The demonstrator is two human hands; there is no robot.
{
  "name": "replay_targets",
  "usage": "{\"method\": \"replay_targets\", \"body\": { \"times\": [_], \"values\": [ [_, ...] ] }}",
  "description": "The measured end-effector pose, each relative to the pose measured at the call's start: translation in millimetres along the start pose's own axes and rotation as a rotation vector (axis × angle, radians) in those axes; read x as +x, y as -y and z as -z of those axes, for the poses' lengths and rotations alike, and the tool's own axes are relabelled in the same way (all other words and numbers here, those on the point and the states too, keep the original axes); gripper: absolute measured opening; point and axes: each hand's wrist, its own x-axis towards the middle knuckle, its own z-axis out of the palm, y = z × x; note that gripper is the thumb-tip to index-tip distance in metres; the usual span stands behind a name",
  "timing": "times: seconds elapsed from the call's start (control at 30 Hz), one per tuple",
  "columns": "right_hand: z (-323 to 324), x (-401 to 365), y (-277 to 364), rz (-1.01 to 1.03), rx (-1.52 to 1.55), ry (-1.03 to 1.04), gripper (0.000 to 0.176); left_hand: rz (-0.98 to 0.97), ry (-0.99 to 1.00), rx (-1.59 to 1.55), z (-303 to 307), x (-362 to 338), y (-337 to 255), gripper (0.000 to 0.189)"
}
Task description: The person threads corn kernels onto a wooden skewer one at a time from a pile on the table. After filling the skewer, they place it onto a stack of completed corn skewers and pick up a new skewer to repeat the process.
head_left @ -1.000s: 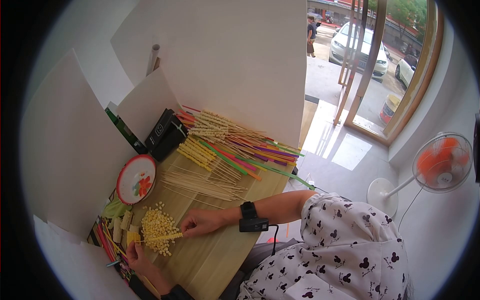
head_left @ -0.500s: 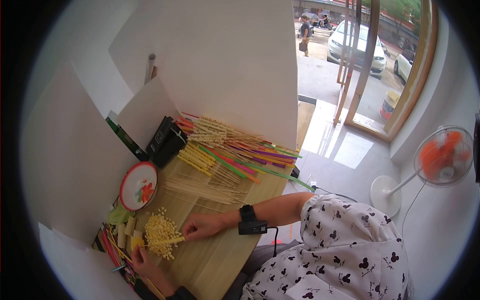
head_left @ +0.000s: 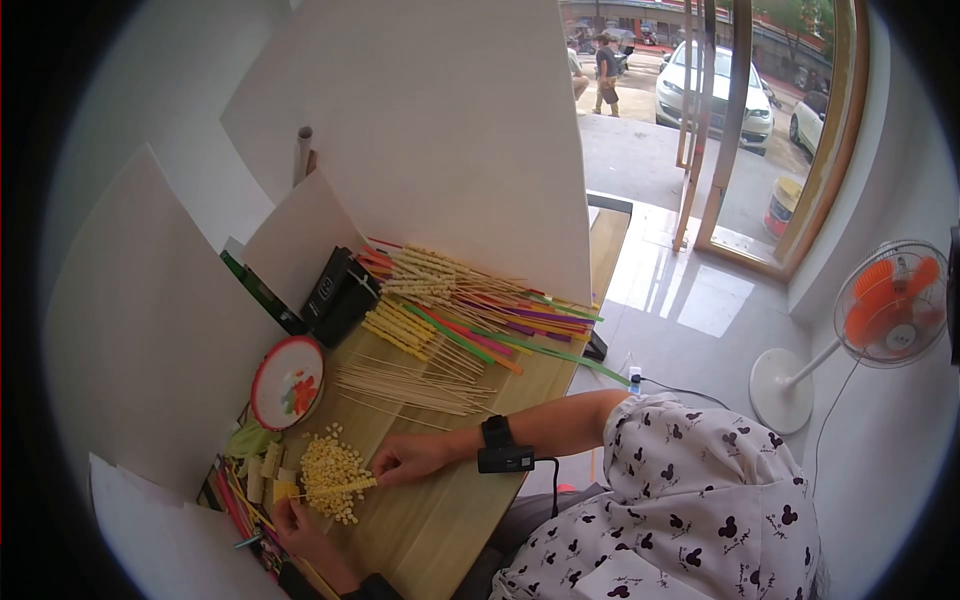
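My right hand [head_left: 405, 459], with a black band and small device on its wrist, is closed at the right end of a thin skewer threaded with yellow kernels [head_left: 345, 488]. The skewer's left end is pinched in my left hand [head_left: 303, 528], lower down. Beneath and behind the skewer lies a pile of loose yellow kernels [head_left: 332, 458] on the wooden table [head_left: 420, 530]. Bare wooden sticks [head_left: 415, 386] lie above my right hand. Farther back are yellow threaded skewers [head_left: 398, 328] and paler ones [head_left: 420, 272].
A red-rimmed bowl [head_left: 287, 382] leans beside a black box [head_left: 338, 298]. Cob pieces [head_left: 262, 474] and coloured strips [head_left: 232, 510] lie at the left. White panels [head_left: 430, 130] border the table. An orange-bladed fan [head_left: 893, 305] stands right; a person [head_left: 607, 75] is outside.
The view has shifted slightly, so the table's things appear a little farther right. Both hands keep their hold on the skewer. The person outside has moved slightly left.
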Motion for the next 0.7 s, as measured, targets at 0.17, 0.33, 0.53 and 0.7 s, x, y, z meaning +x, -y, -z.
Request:
{"method": "replay_targets", "body": {
  "times": [0.17,0.33,0.53,0.7],
  "values": [
    [-1,0,-3,0.008,0.030,-0.018,0.017,-0.006,0.027,-0.009,2,2,2,0.010],
    [2,-1,4,-0.032,0.049,0.029,0.017,-0.018,0.042,-0.053,1,4,14,0.007],
    [5,-2,11,-0.005,-0.027,0.001,0.018,0.037,0.112,-0.021,-6,-12,-23,0.006],
    [2,1,-7,0.019,-0.100,-0.052,0.019,0.092,0.183,-0.072,-17,-18,-25,0.006]
  ]
}}
